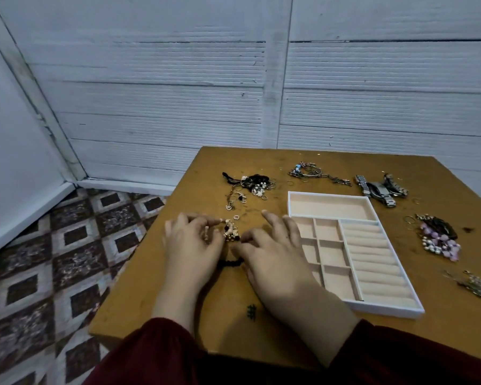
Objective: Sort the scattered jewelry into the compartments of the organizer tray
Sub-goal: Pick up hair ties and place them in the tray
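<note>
Left hand (pixel 192 243): fingers curled, pinching a small bead cluster (pixel 229 232) on the table (pixel 134 295). Right hand (pixel 272 257): thumb and forefinger pinch the same cluster from the other side, other fingers spread. Black bracelet (pixel 231 263) lies between the hands. Tangle (pixel 250 184) beyond the cluster. Tray (pixel 328 194) just beside the right hand. Bangles (pixel 308 172) and watches (pixel 381 187) behind the tray; purple pile (pixel 436 237) to its right.

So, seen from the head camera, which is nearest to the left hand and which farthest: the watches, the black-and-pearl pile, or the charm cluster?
1. charm cluster, at the fingertips of the left hand.
2. black-and-pearl pile, beyond it, towards the wall.
3. watches, far right, past the tray.
</note>
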Action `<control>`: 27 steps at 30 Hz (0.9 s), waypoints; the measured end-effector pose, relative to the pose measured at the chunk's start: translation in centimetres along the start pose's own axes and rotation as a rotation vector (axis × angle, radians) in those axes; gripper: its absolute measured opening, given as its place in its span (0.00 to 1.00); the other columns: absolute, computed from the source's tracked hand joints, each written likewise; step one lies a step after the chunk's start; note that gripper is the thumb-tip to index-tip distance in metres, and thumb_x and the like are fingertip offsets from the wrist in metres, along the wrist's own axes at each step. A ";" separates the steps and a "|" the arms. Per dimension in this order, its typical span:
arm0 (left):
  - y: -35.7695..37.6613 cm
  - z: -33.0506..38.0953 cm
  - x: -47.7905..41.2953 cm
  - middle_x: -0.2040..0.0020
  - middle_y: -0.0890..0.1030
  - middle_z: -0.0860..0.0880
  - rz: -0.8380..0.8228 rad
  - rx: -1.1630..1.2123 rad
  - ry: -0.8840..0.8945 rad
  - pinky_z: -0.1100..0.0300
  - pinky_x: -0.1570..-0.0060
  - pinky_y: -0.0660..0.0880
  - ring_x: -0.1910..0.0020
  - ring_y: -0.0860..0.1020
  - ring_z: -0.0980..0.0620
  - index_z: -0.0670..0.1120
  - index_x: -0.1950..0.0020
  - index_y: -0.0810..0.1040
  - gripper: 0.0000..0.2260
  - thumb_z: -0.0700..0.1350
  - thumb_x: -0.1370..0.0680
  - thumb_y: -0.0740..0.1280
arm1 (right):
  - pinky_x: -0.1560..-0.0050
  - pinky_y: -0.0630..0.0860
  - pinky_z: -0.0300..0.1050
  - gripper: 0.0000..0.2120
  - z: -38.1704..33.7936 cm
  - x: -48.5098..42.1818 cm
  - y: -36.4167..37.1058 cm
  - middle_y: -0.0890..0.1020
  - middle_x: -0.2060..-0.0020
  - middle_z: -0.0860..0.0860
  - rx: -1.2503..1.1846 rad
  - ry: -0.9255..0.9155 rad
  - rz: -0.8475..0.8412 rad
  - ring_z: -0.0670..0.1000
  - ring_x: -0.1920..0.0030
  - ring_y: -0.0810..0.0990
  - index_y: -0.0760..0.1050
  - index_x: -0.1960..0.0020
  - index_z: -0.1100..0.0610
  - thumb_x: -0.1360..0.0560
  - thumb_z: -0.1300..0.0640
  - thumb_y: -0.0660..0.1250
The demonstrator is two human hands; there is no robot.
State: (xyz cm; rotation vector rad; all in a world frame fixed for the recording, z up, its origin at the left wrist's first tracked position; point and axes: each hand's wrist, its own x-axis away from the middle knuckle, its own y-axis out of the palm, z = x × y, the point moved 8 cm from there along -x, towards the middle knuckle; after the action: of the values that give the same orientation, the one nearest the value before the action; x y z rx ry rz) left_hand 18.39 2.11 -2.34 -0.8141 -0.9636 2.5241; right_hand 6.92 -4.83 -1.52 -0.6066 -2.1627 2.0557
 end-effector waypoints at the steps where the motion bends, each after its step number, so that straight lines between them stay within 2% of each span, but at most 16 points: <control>1: 0.2 -0.1 0.0 0.51 0.70 0.55 -0.010 -0.021 0.000 0.58 0.46 0.58 0.45 0.64 0.50 0.53 0.48 0.82 0.08 0.47 0.26 0.68 | 0.33 0.27 0.55 0.17 -0.1 -0.2 0.4 0.65 0.29 0.48 0.011 0.002 -0.018 0.57 0.24 0.39 0.70 0.33 0.46 0.19 0.54 0.51; 4: 0.6 -0.3 0.3 0.46 0.71 0.55 -0.054 -0.070 -0.013 0.57 0.42 0.56 0.41 0.62 0.50 0.56 0.49 0.82 0.08 0.49 0.27 0.69 | 0.37 0.25 0.53 0.17 0.1 -0.7 1.0 0.63 0.28 0.48 0.030 0.012 -0.051 0.57 0.24 0.38 0.70 0.34 0.46 0.18 0.51 0.50; 7: 0.9 -0.6 0.4 0.44 0.72 0.56 -0.083 -0.102 -0.031 0.56 0.42 0.55 0.40 0.60 0.50 0.57 0.51 0.82 0.07 0.52 0.27 0.69 | 0.37 0.26 0.52 0.16 0.4 -0.9 0.8 0.65 0.28 0.47 0.010 0.044 -0.054 0.57 0.24 0.40 0.72 0.35 0.44 0.19 0.48 0.52; 8: 1.0 -0.6 0.4 0.43 0.72 0.56 -0.093 -0.111 -0.034 0.56 0.41 0.56 0.40 0.59 0.51 0.57 0.51 0.82 0.06 0.53 0.27 0.69 | 0.35 0.30 0.52 0.14 0.5 -0.9 0.6 0.69 0.31 0.47 -0.008 0.058 -0.041 0.59 0.24 0.45 0.76 0.39 0.44 0.20 0.50 0.55; 10: 1.2 -0.6 0.4 0.43 0.72 0.56 -0.113 -0.124 -0.046 0.54 0.40 0.56 0.40 0.59 0.50 0.57 0.51 0.82 0.07 0.53 0.27 0.68 | 0.34 0.46 0.54 0.09 0.6 -0.7 -0.1 0.81 0.47 0.47 -0.004 0.096 0.037 0.64 0.30 0.67 0.82 0.56 0.43 0.28 0.51 0.63; 11: 1.3 -0.7 0.4 0.42 0.72 0.56 -0.121 -0.130 -0.055 0.54 0.40 0.57 0.40 0.59 0.50 0.56 0.51 0.82 0.07 0.54 0.27 0.68 | 0.36 0.53 0.54 0.06 0.8 -0.6 0.0 0.83 0.54 0.46 -0.006 0.108 0.095 0.63 0.36 0.74 0.81 0.63 0.44 0.34 0.50 0.65; 12: 1.3 -0.7 0.4 0.42 0.72 0.57 -0.126 -0.135 -0.062 0.54 0.40 0.58 0.40 0.59 0.50 0.56 0.51 0.82 0.07 0.54 0.27 0.68 | 0.38 0.56 0.53 0.04 1.1 -0.5 0.0 0.83 0.57 0.46 0.001 0.109 0.154 0.63 0.40 0.77 0.79 0.66 0.44 0.37 0.50 0.66; 19: 1.1 -1.0 0.4 0.44 0.73 0.56 -0.112 -0.098 -0.091 0.54 0.41 0.56 0.40 0.60 0.50 0.53 0.50 0.82 0.09 0.54 0.25 0.66 | 0.35 0.55 0.56 0.04 1.2 0.5 0.3 0.80 0.54 0.52 -0.029 0.053 0.236 0.62 0.35 0.73 0.75 0.57 0.53 0.32 0.60 0.66; 21: 1.0 -1.1 0.4 0.44 0.73 0.55 -0.102 -0.076 -0.107 0.54 0.41 0.57 0.39 0.61 0.49 0.53 0.47 0.81 0.10 0.53 0.23 0.65 | 0.36 0.55 0.54 0.04 1.7 0.7 -0.2 0.79 0.53 0.52 -0.090 0.074 0.286 0.60 0.35 0.72 0.74 0.56 0.53 0.30 0.58 0.63; 23: 0.9 -1.3 0.3 0.43 0.74 0.53 -0.088 -0.053 -0.120 0.54 0.41 0.58 0.39 0.61 0.49 0.53 0.45 0.80 0.10 0.53 0.22 0.63 | 0.38 0.56 0.52 0.08 2.4 0.8 -0.9 0.78 0.52 0.51 -0.138 0.110 0.313 0.56 0.37 0.70 0.73 0.54 0.52 0.27 0.53 0.56; 27: 0.6 -1.2 0.3 0.46 0.74 0.53 -0.068 -0.001 -0.120 0.57 0.44 0.56 0.39 0.61 0.50 0.54 0.43 0.79 0.11 0.54 0.21 0.62 | 0.46 0.55 0.46 0.15 3.9 0.9 -1.9 0.74 0.52 0.47 -0.263 0.196 0.335 0.50 0.45 0.65 0.70 0.51 0.49 0.25 0.47 0.47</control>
State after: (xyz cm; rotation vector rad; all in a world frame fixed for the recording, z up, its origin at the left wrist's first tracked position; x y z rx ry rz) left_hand 18.79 2.41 -3.60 -0.6249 -1.0122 2.5378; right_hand 4.35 -8.18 -0.23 -1.2204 -2.3591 1.7590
